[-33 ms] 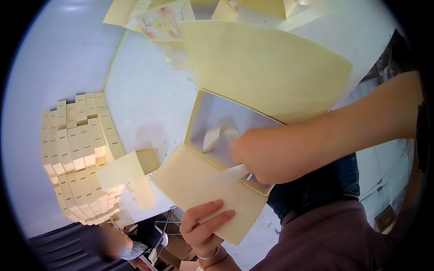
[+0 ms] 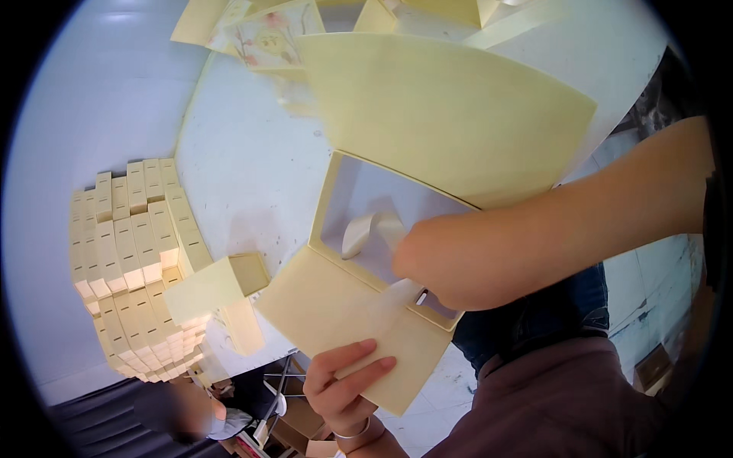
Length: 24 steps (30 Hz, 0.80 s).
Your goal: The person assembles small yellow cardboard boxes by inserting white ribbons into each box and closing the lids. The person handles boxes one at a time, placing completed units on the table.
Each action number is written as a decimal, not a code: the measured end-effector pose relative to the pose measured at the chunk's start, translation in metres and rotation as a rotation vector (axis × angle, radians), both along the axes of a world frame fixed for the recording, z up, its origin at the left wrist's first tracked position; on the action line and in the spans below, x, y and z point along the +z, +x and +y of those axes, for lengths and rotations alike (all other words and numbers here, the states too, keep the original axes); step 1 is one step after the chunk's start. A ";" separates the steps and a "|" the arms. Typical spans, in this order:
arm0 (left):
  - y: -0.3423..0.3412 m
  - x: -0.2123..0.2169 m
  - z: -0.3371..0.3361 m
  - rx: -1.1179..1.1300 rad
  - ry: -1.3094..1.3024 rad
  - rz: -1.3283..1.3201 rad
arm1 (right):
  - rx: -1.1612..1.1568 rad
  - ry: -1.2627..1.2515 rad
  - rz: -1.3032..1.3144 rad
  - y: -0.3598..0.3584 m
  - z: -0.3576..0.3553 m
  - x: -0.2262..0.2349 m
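One cream box (image 2: 353, 269), white ribbon (image 2: 388, 227) inside, right hand (image 2: 431, 256) over it.

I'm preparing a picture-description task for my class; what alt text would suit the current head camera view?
A person's right hand reaches into an open cream box, beside a looped white ribbon, while the left hand holds the cream flap near its edge. At left, many cream cartons stand stacked.
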<state>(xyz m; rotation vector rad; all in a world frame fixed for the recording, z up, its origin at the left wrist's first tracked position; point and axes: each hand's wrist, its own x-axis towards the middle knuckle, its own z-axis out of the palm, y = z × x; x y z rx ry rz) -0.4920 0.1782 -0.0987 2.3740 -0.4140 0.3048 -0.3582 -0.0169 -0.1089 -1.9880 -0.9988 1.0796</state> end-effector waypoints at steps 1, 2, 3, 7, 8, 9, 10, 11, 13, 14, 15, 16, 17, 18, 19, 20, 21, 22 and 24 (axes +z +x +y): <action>0.001 -0.001 0.002 -0.009 0.001 0.000 | 0.094 -0.011 -0.103 0.001 -0.002 0.004; 0.001 -0.002 0.003 -0.016 0.001 0.000 | 0.190 -0.022 -0.206 0.002 -0.004 0.009; 0.002 -0.003 0.004 -0.030 0.002 -0.009 | 0.221 -0.009 -0.268 0.003 -0.006 0.014; 0.003 -0.006 0.004 0.014 -0.015 -0.040 | 0.182 0.017 -0.407 0.007 -0.013 0.032; 0.003 -0.006 0.003 0.025 -0.018 -0.050 | 0.184 -0.043 -0.442 0.004 -0.011 0.036; 0.003 -0.006 0.002 0.036 -0.020 -0.059 | 0.185 -0.061 -0.467 0.004 -0.011 0.036; 0.003 -0.007 0.001 0.045 -0.024 -0.060 | 0.186 -0.080 -0.491 0.003 -0.010 0.036; 0.003 -0.006 0.000 0.054 -0.027 -0.062 | 0.184 -0.056 -0.506 0.003 -0.010 0.033; 0.004 -0.006 -0.004 0.067 -0.032 -0.063 | 0.157 -0.001 -0.525 0.002 -0.012 0.024; 0.004 -0.005 -0.006 0.071 -0.036 -0.062 | 0.133 0.031 -0.528 0.001 -0.012 0.019; 0.004 -0.005 -0.008 0.090 -0.051 -0.057 | 0.108 0.062 -0.531 0.000 -0.012 0.014; 0.003 -0.005 -0.010 0.101 -0.018 -0.046 | 0.084 0.093 -0.533 -0.001 -0.011 0.010; 0.002 -0.005 -0.012 0.127 0.003 -0.030 | 0.059 0.124 -0.536 -0.002 -0.012 0.007; 0.001 -0.005 -0.013 0.141 0.024 -0.013 | 0.068 0.126 -0.530 -0.001 -0.012 0.007; 0.001 -0.004 -0.014 0.154 0.031 -0.015 | 0.077 0.128 -0.524 -0.001 -0.012 0.007; 0.001 -0.004 -0.014 0.155 0.037 -0.015 | 0.119 0.102 -0.509 0.000 -0.013 0.009; 0.001 -0.004 -0.014 0.149 0.044 -0.012 | 0.160 0.076 -0.494 0.001 -0.015 0.011; 0.001 -0.004 -0.013 0.133 0.025 -0.027 | 0.201 0.049 -0.479 0.003 -0.016 0.015; 0.003 -0.004 -0.010 0.100 -0.028 -0.053 | 0.268 0.002 -0.444 0.006 -0.016 0.021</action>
